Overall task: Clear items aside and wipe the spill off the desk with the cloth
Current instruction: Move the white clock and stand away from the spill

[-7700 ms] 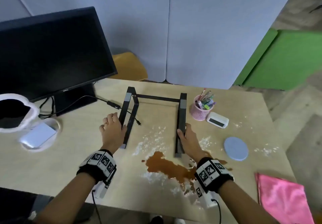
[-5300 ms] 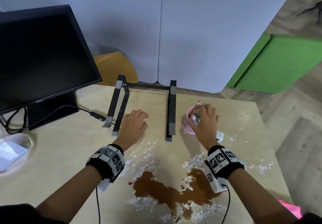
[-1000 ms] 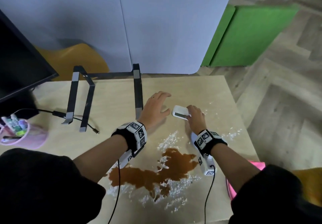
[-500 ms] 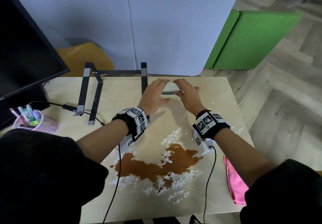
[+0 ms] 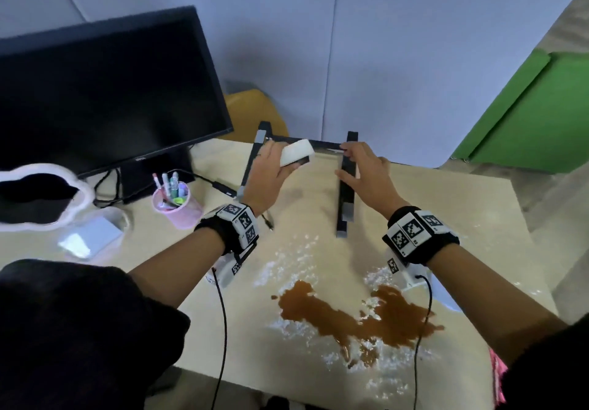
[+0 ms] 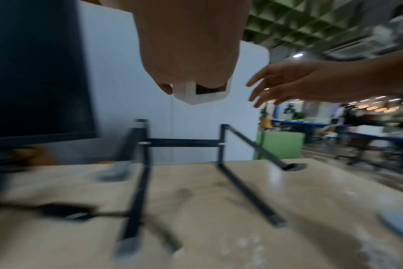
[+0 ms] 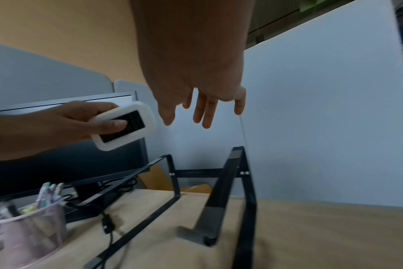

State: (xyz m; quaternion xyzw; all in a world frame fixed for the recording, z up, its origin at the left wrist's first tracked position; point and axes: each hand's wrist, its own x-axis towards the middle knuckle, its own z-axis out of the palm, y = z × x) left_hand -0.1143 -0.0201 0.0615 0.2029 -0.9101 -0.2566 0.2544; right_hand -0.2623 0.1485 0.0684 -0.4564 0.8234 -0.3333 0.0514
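My left hand [image 5: 271, 167] grips a small white clock [image 5: 296, 152] in the air above the black laptop stand [image 5: 345, 193]; its dark screen [image 7: 124, 128] faces the right wrist view. My right hand [image 5: 363, 174] hovers over the stand's right rail, fingers spread and holding nothing. A brown spill [image 5: 353, 317] ringed by white powder covers the near part of the wooden desk [image 5: 446, 205]. A strip of the pink cloth [image 5: 498, 374] shows at the desk's right front corner, mostly hidden by my right sleeve.
A black monitor [image 5: 105, 97] stands at the back left with a cable [image 5: 220, 186] running from it. A pink pen cup [image 5: 175, 202] sits in front of it. A white-framed mirror [image 5: 38, 196] and a pale blue pad [image 5: 92, 239] lie at far left. A grey-blue disc [image 6: 396, 225] lies right.
The clock has passed from my right hand to my left, which has carried it up and leftward over the stand. My right hand has let go and hangs open.
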